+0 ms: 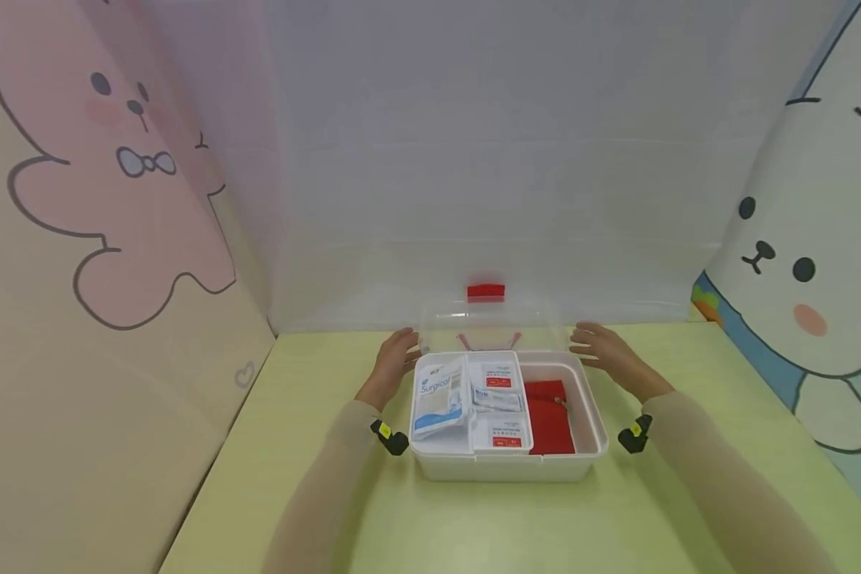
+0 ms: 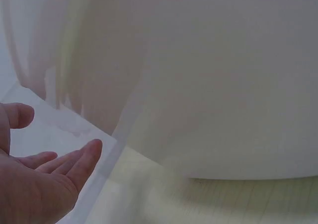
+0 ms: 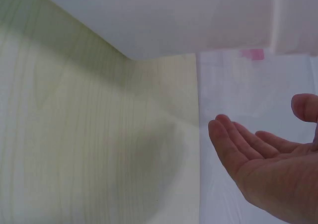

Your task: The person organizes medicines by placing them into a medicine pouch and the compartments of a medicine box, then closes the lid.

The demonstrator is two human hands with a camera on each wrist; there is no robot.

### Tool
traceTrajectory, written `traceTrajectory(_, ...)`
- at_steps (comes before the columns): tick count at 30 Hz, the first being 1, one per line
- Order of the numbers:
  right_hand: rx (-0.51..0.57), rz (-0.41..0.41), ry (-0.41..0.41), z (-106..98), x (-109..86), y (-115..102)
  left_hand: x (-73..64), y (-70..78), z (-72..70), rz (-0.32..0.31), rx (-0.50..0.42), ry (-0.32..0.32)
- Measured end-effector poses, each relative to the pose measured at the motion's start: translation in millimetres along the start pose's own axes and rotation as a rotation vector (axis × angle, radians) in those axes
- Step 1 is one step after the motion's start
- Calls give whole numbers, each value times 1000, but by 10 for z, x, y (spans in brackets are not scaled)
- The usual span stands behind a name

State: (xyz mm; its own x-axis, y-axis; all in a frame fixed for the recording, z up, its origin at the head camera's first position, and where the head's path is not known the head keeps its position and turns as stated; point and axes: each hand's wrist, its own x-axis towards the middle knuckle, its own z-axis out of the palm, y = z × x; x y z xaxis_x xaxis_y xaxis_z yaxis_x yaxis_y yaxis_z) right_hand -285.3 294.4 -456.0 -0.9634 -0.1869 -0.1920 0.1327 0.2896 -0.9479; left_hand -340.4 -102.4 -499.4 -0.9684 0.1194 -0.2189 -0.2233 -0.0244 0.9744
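Observation:
A white storage box (image 1: 502, 469) stands with its clear lid (image 1: 498, 323) tipped up behind it, a red latch (image 1: 485, 292) at the lid's top. At the lid's left edge, my left hand (image 1: 391, 368) has its fingers loosely bent and thumb apart, holding nothing. My right hand (image 1: 613, 359) is at the opposite edge, fingers extended and also holding nothing. In the box's left part sits a white tray (image 1: 438, 440) with a packet marked "Surgical" (image 1: 436, 399) and small white packets (image 1: 497, 399). A red zippered pouch (image 1: 549, 418) lies in the right part.
The box rests on a pale yellow-green wood-grain table (image 1: 502, 526). Close behind the lid rises a white sheet wall (image 1: 488, 175). Cartoon-printed panels flank the table, a pink figure (image 1: 136, 223) on the left and a white one (image 1: 796, 311) on the right.

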Motion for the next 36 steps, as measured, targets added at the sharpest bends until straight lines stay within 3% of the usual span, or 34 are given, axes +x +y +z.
traceTrajectory(7,-53,77,-74,47,188,55,123,-66,98,-22,6,-9)
traceTrajectory(15,-73,95,-51,81,246,33,135,-68,89,-6,14,-6)
traceTrajectory(25,-30,75,-35,60,244,18,127,-21,98,8,51,-10)
traceTrajectory(36,-44,-21,-34,59,191,-129,100,111,67,65,66,-14)
